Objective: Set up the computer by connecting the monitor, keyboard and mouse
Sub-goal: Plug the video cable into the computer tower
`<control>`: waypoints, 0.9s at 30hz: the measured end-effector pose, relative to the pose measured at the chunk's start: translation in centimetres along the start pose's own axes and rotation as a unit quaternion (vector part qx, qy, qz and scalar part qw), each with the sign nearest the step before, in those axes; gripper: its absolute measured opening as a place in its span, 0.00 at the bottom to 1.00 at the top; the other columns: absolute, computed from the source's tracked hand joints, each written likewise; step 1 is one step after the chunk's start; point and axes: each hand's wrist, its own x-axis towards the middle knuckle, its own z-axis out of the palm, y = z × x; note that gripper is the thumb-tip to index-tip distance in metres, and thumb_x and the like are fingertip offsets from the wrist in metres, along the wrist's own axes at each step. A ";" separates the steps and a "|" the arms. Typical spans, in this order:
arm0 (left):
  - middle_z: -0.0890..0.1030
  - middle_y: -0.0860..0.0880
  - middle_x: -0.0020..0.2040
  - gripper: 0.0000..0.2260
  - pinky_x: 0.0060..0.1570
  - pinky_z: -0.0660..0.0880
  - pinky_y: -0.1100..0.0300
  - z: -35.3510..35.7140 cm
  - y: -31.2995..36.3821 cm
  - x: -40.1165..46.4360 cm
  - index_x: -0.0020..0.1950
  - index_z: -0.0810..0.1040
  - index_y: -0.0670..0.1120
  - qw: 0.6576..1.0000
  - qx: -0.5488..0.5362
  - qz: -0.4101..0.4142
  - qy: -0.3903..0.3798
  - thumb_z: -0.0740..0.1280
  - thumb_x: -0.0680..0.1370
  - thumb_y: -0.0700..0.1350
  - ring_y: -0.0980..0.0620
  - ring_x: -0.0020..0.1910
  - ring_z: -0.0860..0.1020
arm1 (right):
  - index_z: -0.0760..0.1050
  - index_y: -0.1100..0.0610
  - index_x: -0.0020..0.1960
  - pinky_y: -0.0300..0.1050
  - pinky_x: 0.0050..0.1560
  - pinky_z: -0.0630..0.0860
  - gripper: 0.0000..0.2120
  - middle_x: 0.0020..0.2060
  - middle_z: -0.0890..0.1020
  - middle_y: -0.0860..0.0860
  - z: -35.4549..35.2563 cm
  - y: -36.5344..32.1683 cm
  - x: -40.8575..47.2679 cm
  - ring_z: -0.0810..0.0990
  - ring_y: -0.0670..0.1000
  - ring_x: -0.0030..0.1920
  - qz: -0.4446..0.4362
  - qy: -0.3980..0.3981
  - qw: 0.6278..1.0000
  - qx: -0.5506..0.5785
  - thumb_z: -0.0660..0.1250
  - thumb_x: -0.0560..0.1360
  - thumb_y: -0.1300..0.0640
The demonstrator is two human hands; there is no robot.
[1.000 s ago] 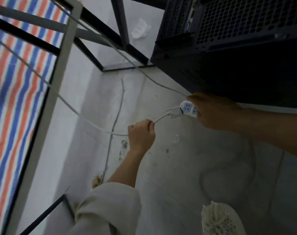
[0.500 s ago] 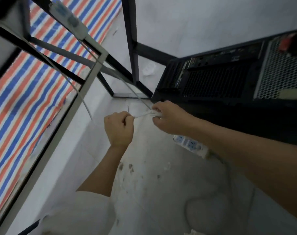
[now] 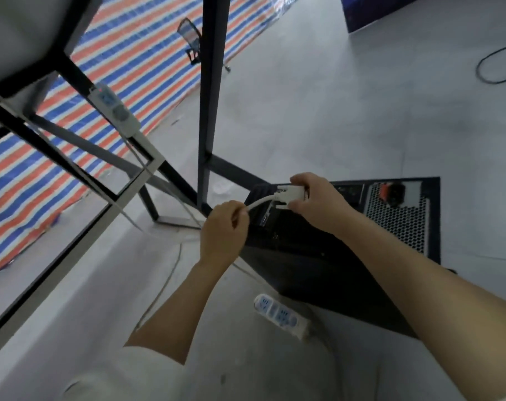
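Note:
A black computer tower (image 3: 347, 256) stands on the grey floor with its rear panel facing up toward me. My right hand (image 3: 318, 204) grips a white monitor-cable connector (image 3: 289, 195) held just over the left part of that rear panel. My left hand (image 3: 223, 230) is closed around the white cable (image 3: 257, 202) a short way behind the connector. Whether the connector touches a port is hidden by my fingers. No monitor, keyboard or mouse is in view.
A white power strip (image 3: 280, 315) lies on the floor beside the tower. A second power strip (image 3: 116, 111) is fixed to the black desk frame (image 3: 208, 96). Striped tarpaulin (image 3: 116, 82) covers the left; a black cable (image 3: 494, 65) loops at far right.
My right hand has let go of the floor power strip and taken the white connector. Both hands have lifted it to the tower's rear panel, and my view has tilted upward.

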 end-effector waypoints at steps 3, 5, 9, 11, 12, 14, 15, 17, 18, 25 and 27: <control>0.78 0.47 0.37 0.08 0.37 0.69 0.62 1.1 1.6 0.9 0.45 0.77 0.45 0.994 -0.080 -0.041 -0.060 0.61 0.80 0.46 0.53 0.36 0.74 | 0.70 0.55 0.60 0.31 0.35 0.67 0.15 0.55 0.75 0.52 -0.7 0.7 -0.2 0.73 0.48 0.46 -0.004 0.046 0.999 -0.021 0.66 0.75 0.64; 0.79 0.47 0.38 0.09 0.40 0.70 0.62 1.6 2.4 1.3 0.46 0.78 0.45 0.988 -0.116 -0.043 -0.095 0.62 0.80 0.48 0.54 0.38 0.75 | 0.70 0.54 0.58 0.29 0.31 0.65 0.14 0.50 0.75 0.50 -0.7 1.1 -0.3 0.73 0.45 0.43 0.005 0.063 0.998 -0.015 0.68 0.74 0.63; 0.78 0.56 0.43 0.08 0.43 0.71 0.69 1.9 3.6 2.2 0.55 0.79 0.49 0.971 -0.183 -0.020 -0.150 0.64 0.78 0.49 0.59 0.43 0.77 | 0.68 0.53 0.56 0.28 0.33 0.68 0.17 0.50 0.76 0.49 0.2 1.4 -0.4 0.76 0.45 0.46 -0.008 0.082 0.997 0.013 0.70 0.72 0.62; 0.78 0.55 0.40 0.08 0.40 0.71 0.70 1.7 3.9 2.5 0.55 0.79 0.49 0.959 -0.223 -0.023 -0.174 0.64 0.79 0.47 0.60 0.39 0.75 | 0.67 0.53 0.57 0.30 0.38 0.70 0.18 0.50 0.78 0.50 0.5 1.3 -0.2 0.78 0.47 0.48 -0.018 0.093 0.995 0.040 0.71 0.72 0.62; 0.78 0.54 0.40 0.07 0.39 0.71 0.70 1.7 3.9 2.6 0.55 0.79 0.49 0.956 -0.236 -0.030 -0.172 0.64 0.79 0.46 0.59 0.38 0.75 | 0.67 0.53 0.59 0.32 0.42 0.72 0.19 0.50 0.79 0.51 0.6 1.2 -0.1 0.78 0.47 0.48 -0.021 0.100 0.994 0.045 0.71 0.72 0.61; 0.79 0.51 0.42 0.08 0.41 0.72 0.67 1.8 3.6 3.1 0.54 0.79 0.48 0.956 -0.245 -0.057 -0.149 0.63 0.79 0.46 0.57 0.41 0.77 | 0.66 0.54 0.65 0.38 0.47 0.74 0.20 0.52 0.81 0.50 0.6 1.1 0.1 0.78 0.47 0.48 -0.028 0.113 0.993 0.023 0.67 0.75 0.60; 0.80 0.50 0.43 0.08 0.42 0.73 0.65 1.9 3.2 3.5 0.53 0.79 0.47 0.959 -0.236 -0.073 -0.139 0.63 0.79 0.47 0.54 0.42 0.78 | 0.65 0.54 0.67 0.42 0.49 0.76 0.20 0.54 0.81 0.49 0.6 1.2 0.2 0.79 0.48 0.48 -0.036 0.119 0.992 -0.020 0.64 0.77 0.59; 0.79 0.48 0.45 0.08 0.42 0.71 0.60 2.2 2.3 4.6 0.51 0.78 0.46 0.969 -0.181 -0.104 -0.132 0.62 0.79 0.48 0.50 0.45 0.77 | 0.63 0.55 0.69 0.49 0.58 0.74 0.20 0.57 0.80 0.50 0.6 1.8 0.3 0.79 0.51 0.52 -0.049 0.122 0.981 -0.146 0.60 0.78 0.58; 0.79 0.47 0.45 0.08 0.43 0.71 0.58 2.4 1.7 5.2 0.51 0.78 0.46 0.974 -0.142 -0.116 -0.132 0.62 0.80 0.48 0.48 0.46 0.77 | 0.63 0.56 0.70 0.51 0.65 0.68 0.20 0.58 0.79 0.51 0.7 2.3 0.3 0.77 0.53 0.56 -0.043 0.119 0.971 -0.202 0.59 0.78 0.58; 0.79 0.48 0.57 0.11 0.59 0.63 0.51 2.5 0.4 8.4 0.59 0.73 0.51 0.975 0.110 -0.112 -0.157 0.60 0.79 0.51 0.45 0.59 0.75 | 0.61 0.53 0.73 0.58 0.74 0.40 0.22 0.73 0.63 0.49 1.5 3.6 0.6 0.51 0.53 0.76 0.007 0.055 0.924 -0.379 0.55 0.79 0.53; 0.79 0.49 0.57 0.10 0.60 0.62 0.50 2.6 0.6 8.9 0.58 0.72 0.50 0.976 0.114 -0.095 -0.161 0.60 0.79 0.51 0.45 0.60 0.74 | 0.62 0.52 0.72 0.60 0.73 0.40 0.22 0.75 0.60 0.48 1.8 3.6 0.6 0.49 0.53 0.76 0.000 0.047 0.911 -0.409 0.54 0.79 0.51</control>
